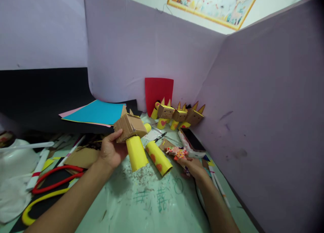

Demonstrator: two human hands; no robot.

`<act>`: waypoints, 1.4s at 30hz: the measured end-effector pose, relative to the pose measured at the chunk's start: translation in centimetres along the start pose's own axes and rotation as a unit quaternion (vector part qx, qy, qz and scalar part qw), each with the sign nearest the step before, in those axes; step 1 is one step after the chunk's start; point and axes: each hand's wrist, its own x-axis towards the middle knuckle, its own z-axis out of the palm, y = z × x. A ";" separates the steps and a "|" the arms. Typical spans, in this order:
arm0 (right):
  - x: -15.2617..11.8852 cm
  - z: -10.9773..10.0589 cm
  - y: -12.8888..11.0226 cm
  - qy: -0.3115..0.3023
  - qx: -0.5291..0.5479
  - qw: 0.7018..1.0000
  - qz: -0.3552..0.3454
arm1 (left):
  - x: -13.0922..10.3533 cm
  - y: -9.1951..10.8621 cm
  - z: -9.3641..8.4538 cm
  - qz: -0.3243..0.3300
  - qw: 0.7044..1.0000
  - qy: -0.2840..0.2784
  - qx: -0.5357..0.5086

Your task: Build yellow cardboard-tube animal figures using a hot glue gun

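Far left, a red handle (35, 191) lies on the desk (121, 206). My left hand (113, 152) is clamped on a cardboard box (130, 125), tilted above the desk, with a yellow tube (136, 153) beneath. Recommended: light pressure on the box's side, fingers off the tube, which looks easily creased. Next, a spotted tube (159, 158) lies on its side; a nudge could roll it. My right hand (193, 167) is at a floral piece (177, 152); whether clamped, I cannot tell. Advise keeping it level, clear of the spotted tube.
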 end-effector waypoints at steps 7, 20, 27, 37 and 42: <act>-2.8 -0.5 -3.1 -0.036 0.193 0.980 0.021 | -0.5 -0.5 0.2 -0.027 0.999 0.015 -0.010; -7.9 2.8 -4.5 -0.147 0.082 0.966 -0.196 | -0.9 -1.4 0.0 -0.075 0.995 -0.011 0.065; -7.9 2.9 -3.5 -0.150 -0.039 0.938 -0.310 | -1.2 -1.9 0.4 -0.068 0.996 0.000 0.061; -7.6 1.9 -4.0 -0.080 -0.192 0.860 -0.466 | -1.1 -2.1 -0.2 -0.084 0.992 -0.045 0.079; -7.4 1.8 -4.5 -0.064 -0.209 0.843 -0.491 | -1.1 -2.2 -0.2 -0.082 0.992 -0.049 0.084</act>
